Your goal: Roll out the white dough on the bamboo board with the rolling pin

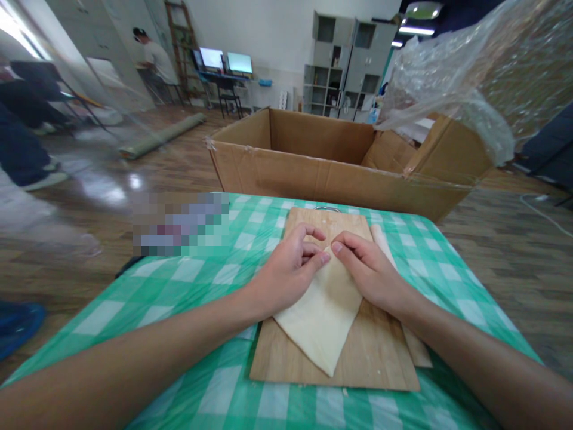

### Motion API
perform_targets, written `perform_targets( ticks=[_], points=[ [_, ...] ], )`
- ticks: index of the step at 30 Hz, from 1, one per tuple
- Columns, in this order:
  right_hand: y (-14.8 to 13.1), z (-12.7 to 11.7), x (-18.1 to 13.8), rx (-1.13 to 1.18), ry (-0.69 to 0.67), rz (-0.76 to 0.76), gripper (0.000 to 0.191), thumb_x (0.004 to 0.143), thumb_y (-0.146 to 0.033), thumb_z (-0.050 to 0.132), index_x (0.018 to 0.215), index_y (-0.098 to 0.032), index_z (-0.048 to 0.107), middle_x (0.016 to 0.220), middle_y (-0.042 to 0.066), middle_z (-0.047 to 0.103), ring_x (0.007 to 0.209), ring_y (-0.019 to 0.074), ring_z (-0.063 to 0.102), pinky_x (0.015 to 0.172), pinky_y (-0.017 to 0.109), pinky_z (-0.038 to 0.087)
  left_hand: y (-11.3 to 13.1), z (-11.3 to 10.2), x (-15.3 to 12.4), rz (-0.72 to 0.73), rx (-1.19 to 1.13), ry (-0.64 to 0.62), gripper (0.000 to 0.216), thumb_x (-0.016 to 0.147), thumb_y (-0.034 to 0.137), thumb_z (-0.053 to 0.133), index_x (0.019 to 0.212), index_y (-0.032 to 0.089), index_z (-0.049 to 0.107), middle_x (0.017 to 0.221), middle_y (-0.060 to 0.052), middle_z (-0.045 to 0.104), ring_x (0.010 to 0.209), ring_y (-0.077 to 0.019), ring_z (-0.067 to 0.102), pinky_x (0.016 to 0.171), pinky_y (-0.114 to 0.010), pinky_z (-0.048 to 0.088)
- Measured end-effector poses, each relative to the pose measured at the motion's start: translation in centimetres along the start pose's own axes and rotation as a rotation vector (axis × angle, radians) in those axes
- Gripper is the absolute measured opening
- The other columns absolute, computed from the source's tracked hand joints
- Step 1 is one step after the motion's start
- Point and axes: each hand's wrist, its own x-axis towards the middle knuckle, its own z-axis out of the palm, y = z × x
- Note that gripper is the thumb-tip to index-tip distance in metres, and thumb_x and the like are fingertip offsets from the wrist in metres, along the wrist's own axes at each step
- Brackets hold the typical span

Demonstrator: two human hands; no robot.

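Note:
A pale sheet of dough lies on a wooden cutting board, one corner pointing toward me. My left hand and my right hand meet at the sheet's far corner, thumbs and fingertips pinched on the dough edge. A wooden rolling pin lies along the board's right side, mostly hidden under my right forearm.
The board rests on a table with a green and white checked cloth. A large open cardboard box stands just beyond the table, with clear plastic wrap over its right side. Farther off, a person stands at a desk with monitors.

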Motion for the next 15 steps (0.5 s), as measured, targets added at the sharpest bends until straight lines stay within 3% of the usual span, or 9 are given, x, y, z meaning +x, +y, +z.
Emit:
perform_targets(
  ticks=[3, 7, 11, 15],
  points=[
    [-0.01, -0.08, -0.12, 0.053, 0.002, 0.076, 0.032, 0.108, -0.041, 0.043, 0.085, -0.022, 0.055, 0.079, -0.003, 0.053, 0.074, 0.0153, 0.050, 0.066, 0.030, 0.036, -0.09, -0.16, 0.07, -0.013, -0.042, 0.067, 0.028, 0.094, 0.033, 0.066, 0.114, 0.023, 0.049, 0.084, 0.000, 0.073, 0.068, -0.0132, 0.064, 0.059, -0.024, 0.043],
    [0.10, -0.18, -0.05, -0.039, -0.061, 0.028, 0.032, 0.107, -0.040, 0.047, 0.083, -0.021, 0.057, 0.075, -0.002, 0.053, 0.072, 0.0157, 0.050, 0.063, 0.031, 0.035, -0.06, -0.32, 0.24, -0.016, -0.053, 0.086, 0.029, 0.094, 0.036, 0.067, 0.117, 0.023, 0.056, 0.088, -0.001, 0.074, 0.075, -0.0150, 0.067, 0.063, -0.025, 0.046],
    [0.21, -0.11, 0.03, -0.055, -0.030, -0.020, 0.031, 0.107, -0.038, 0.047, 0.083, -0.021, 0.057, 0.076, -0.002, 0.055, 0.072, 0.0153, 0.051, 0.065, 0.031, 0.036, 0.10, -0.31, 0.42, -0.015, -0.017, 0.004, 0.024, 0.091, 0.042, 0.069, 0.097, 0.018, 0.068, 0.091, -0.005, 0.075, 0.083, -0.0180, 0.069, 0.069, -0.028, 0.050],
    [0.07, -0.13, -0.10, -0.038, -0.017, 0.054, 0.035, 0.108, -0.044, 0.045, 0.083, -0.021, 0.056, 0.076, -0.002, 0.054, 0.071, 0.0150, 0.051, 0.062, 0.030, 0.036, -0.03, -0.30, 0.47, -0.023, -0.020, 0.045, 0.024, 0.087, 0.041, 0.073, 0.087, 0.017, 0.069, 0.085, -0.005, 0.074, 0.078, -0.0178, 0.068, 0.069, -0.028, 0.050]
  ],
)
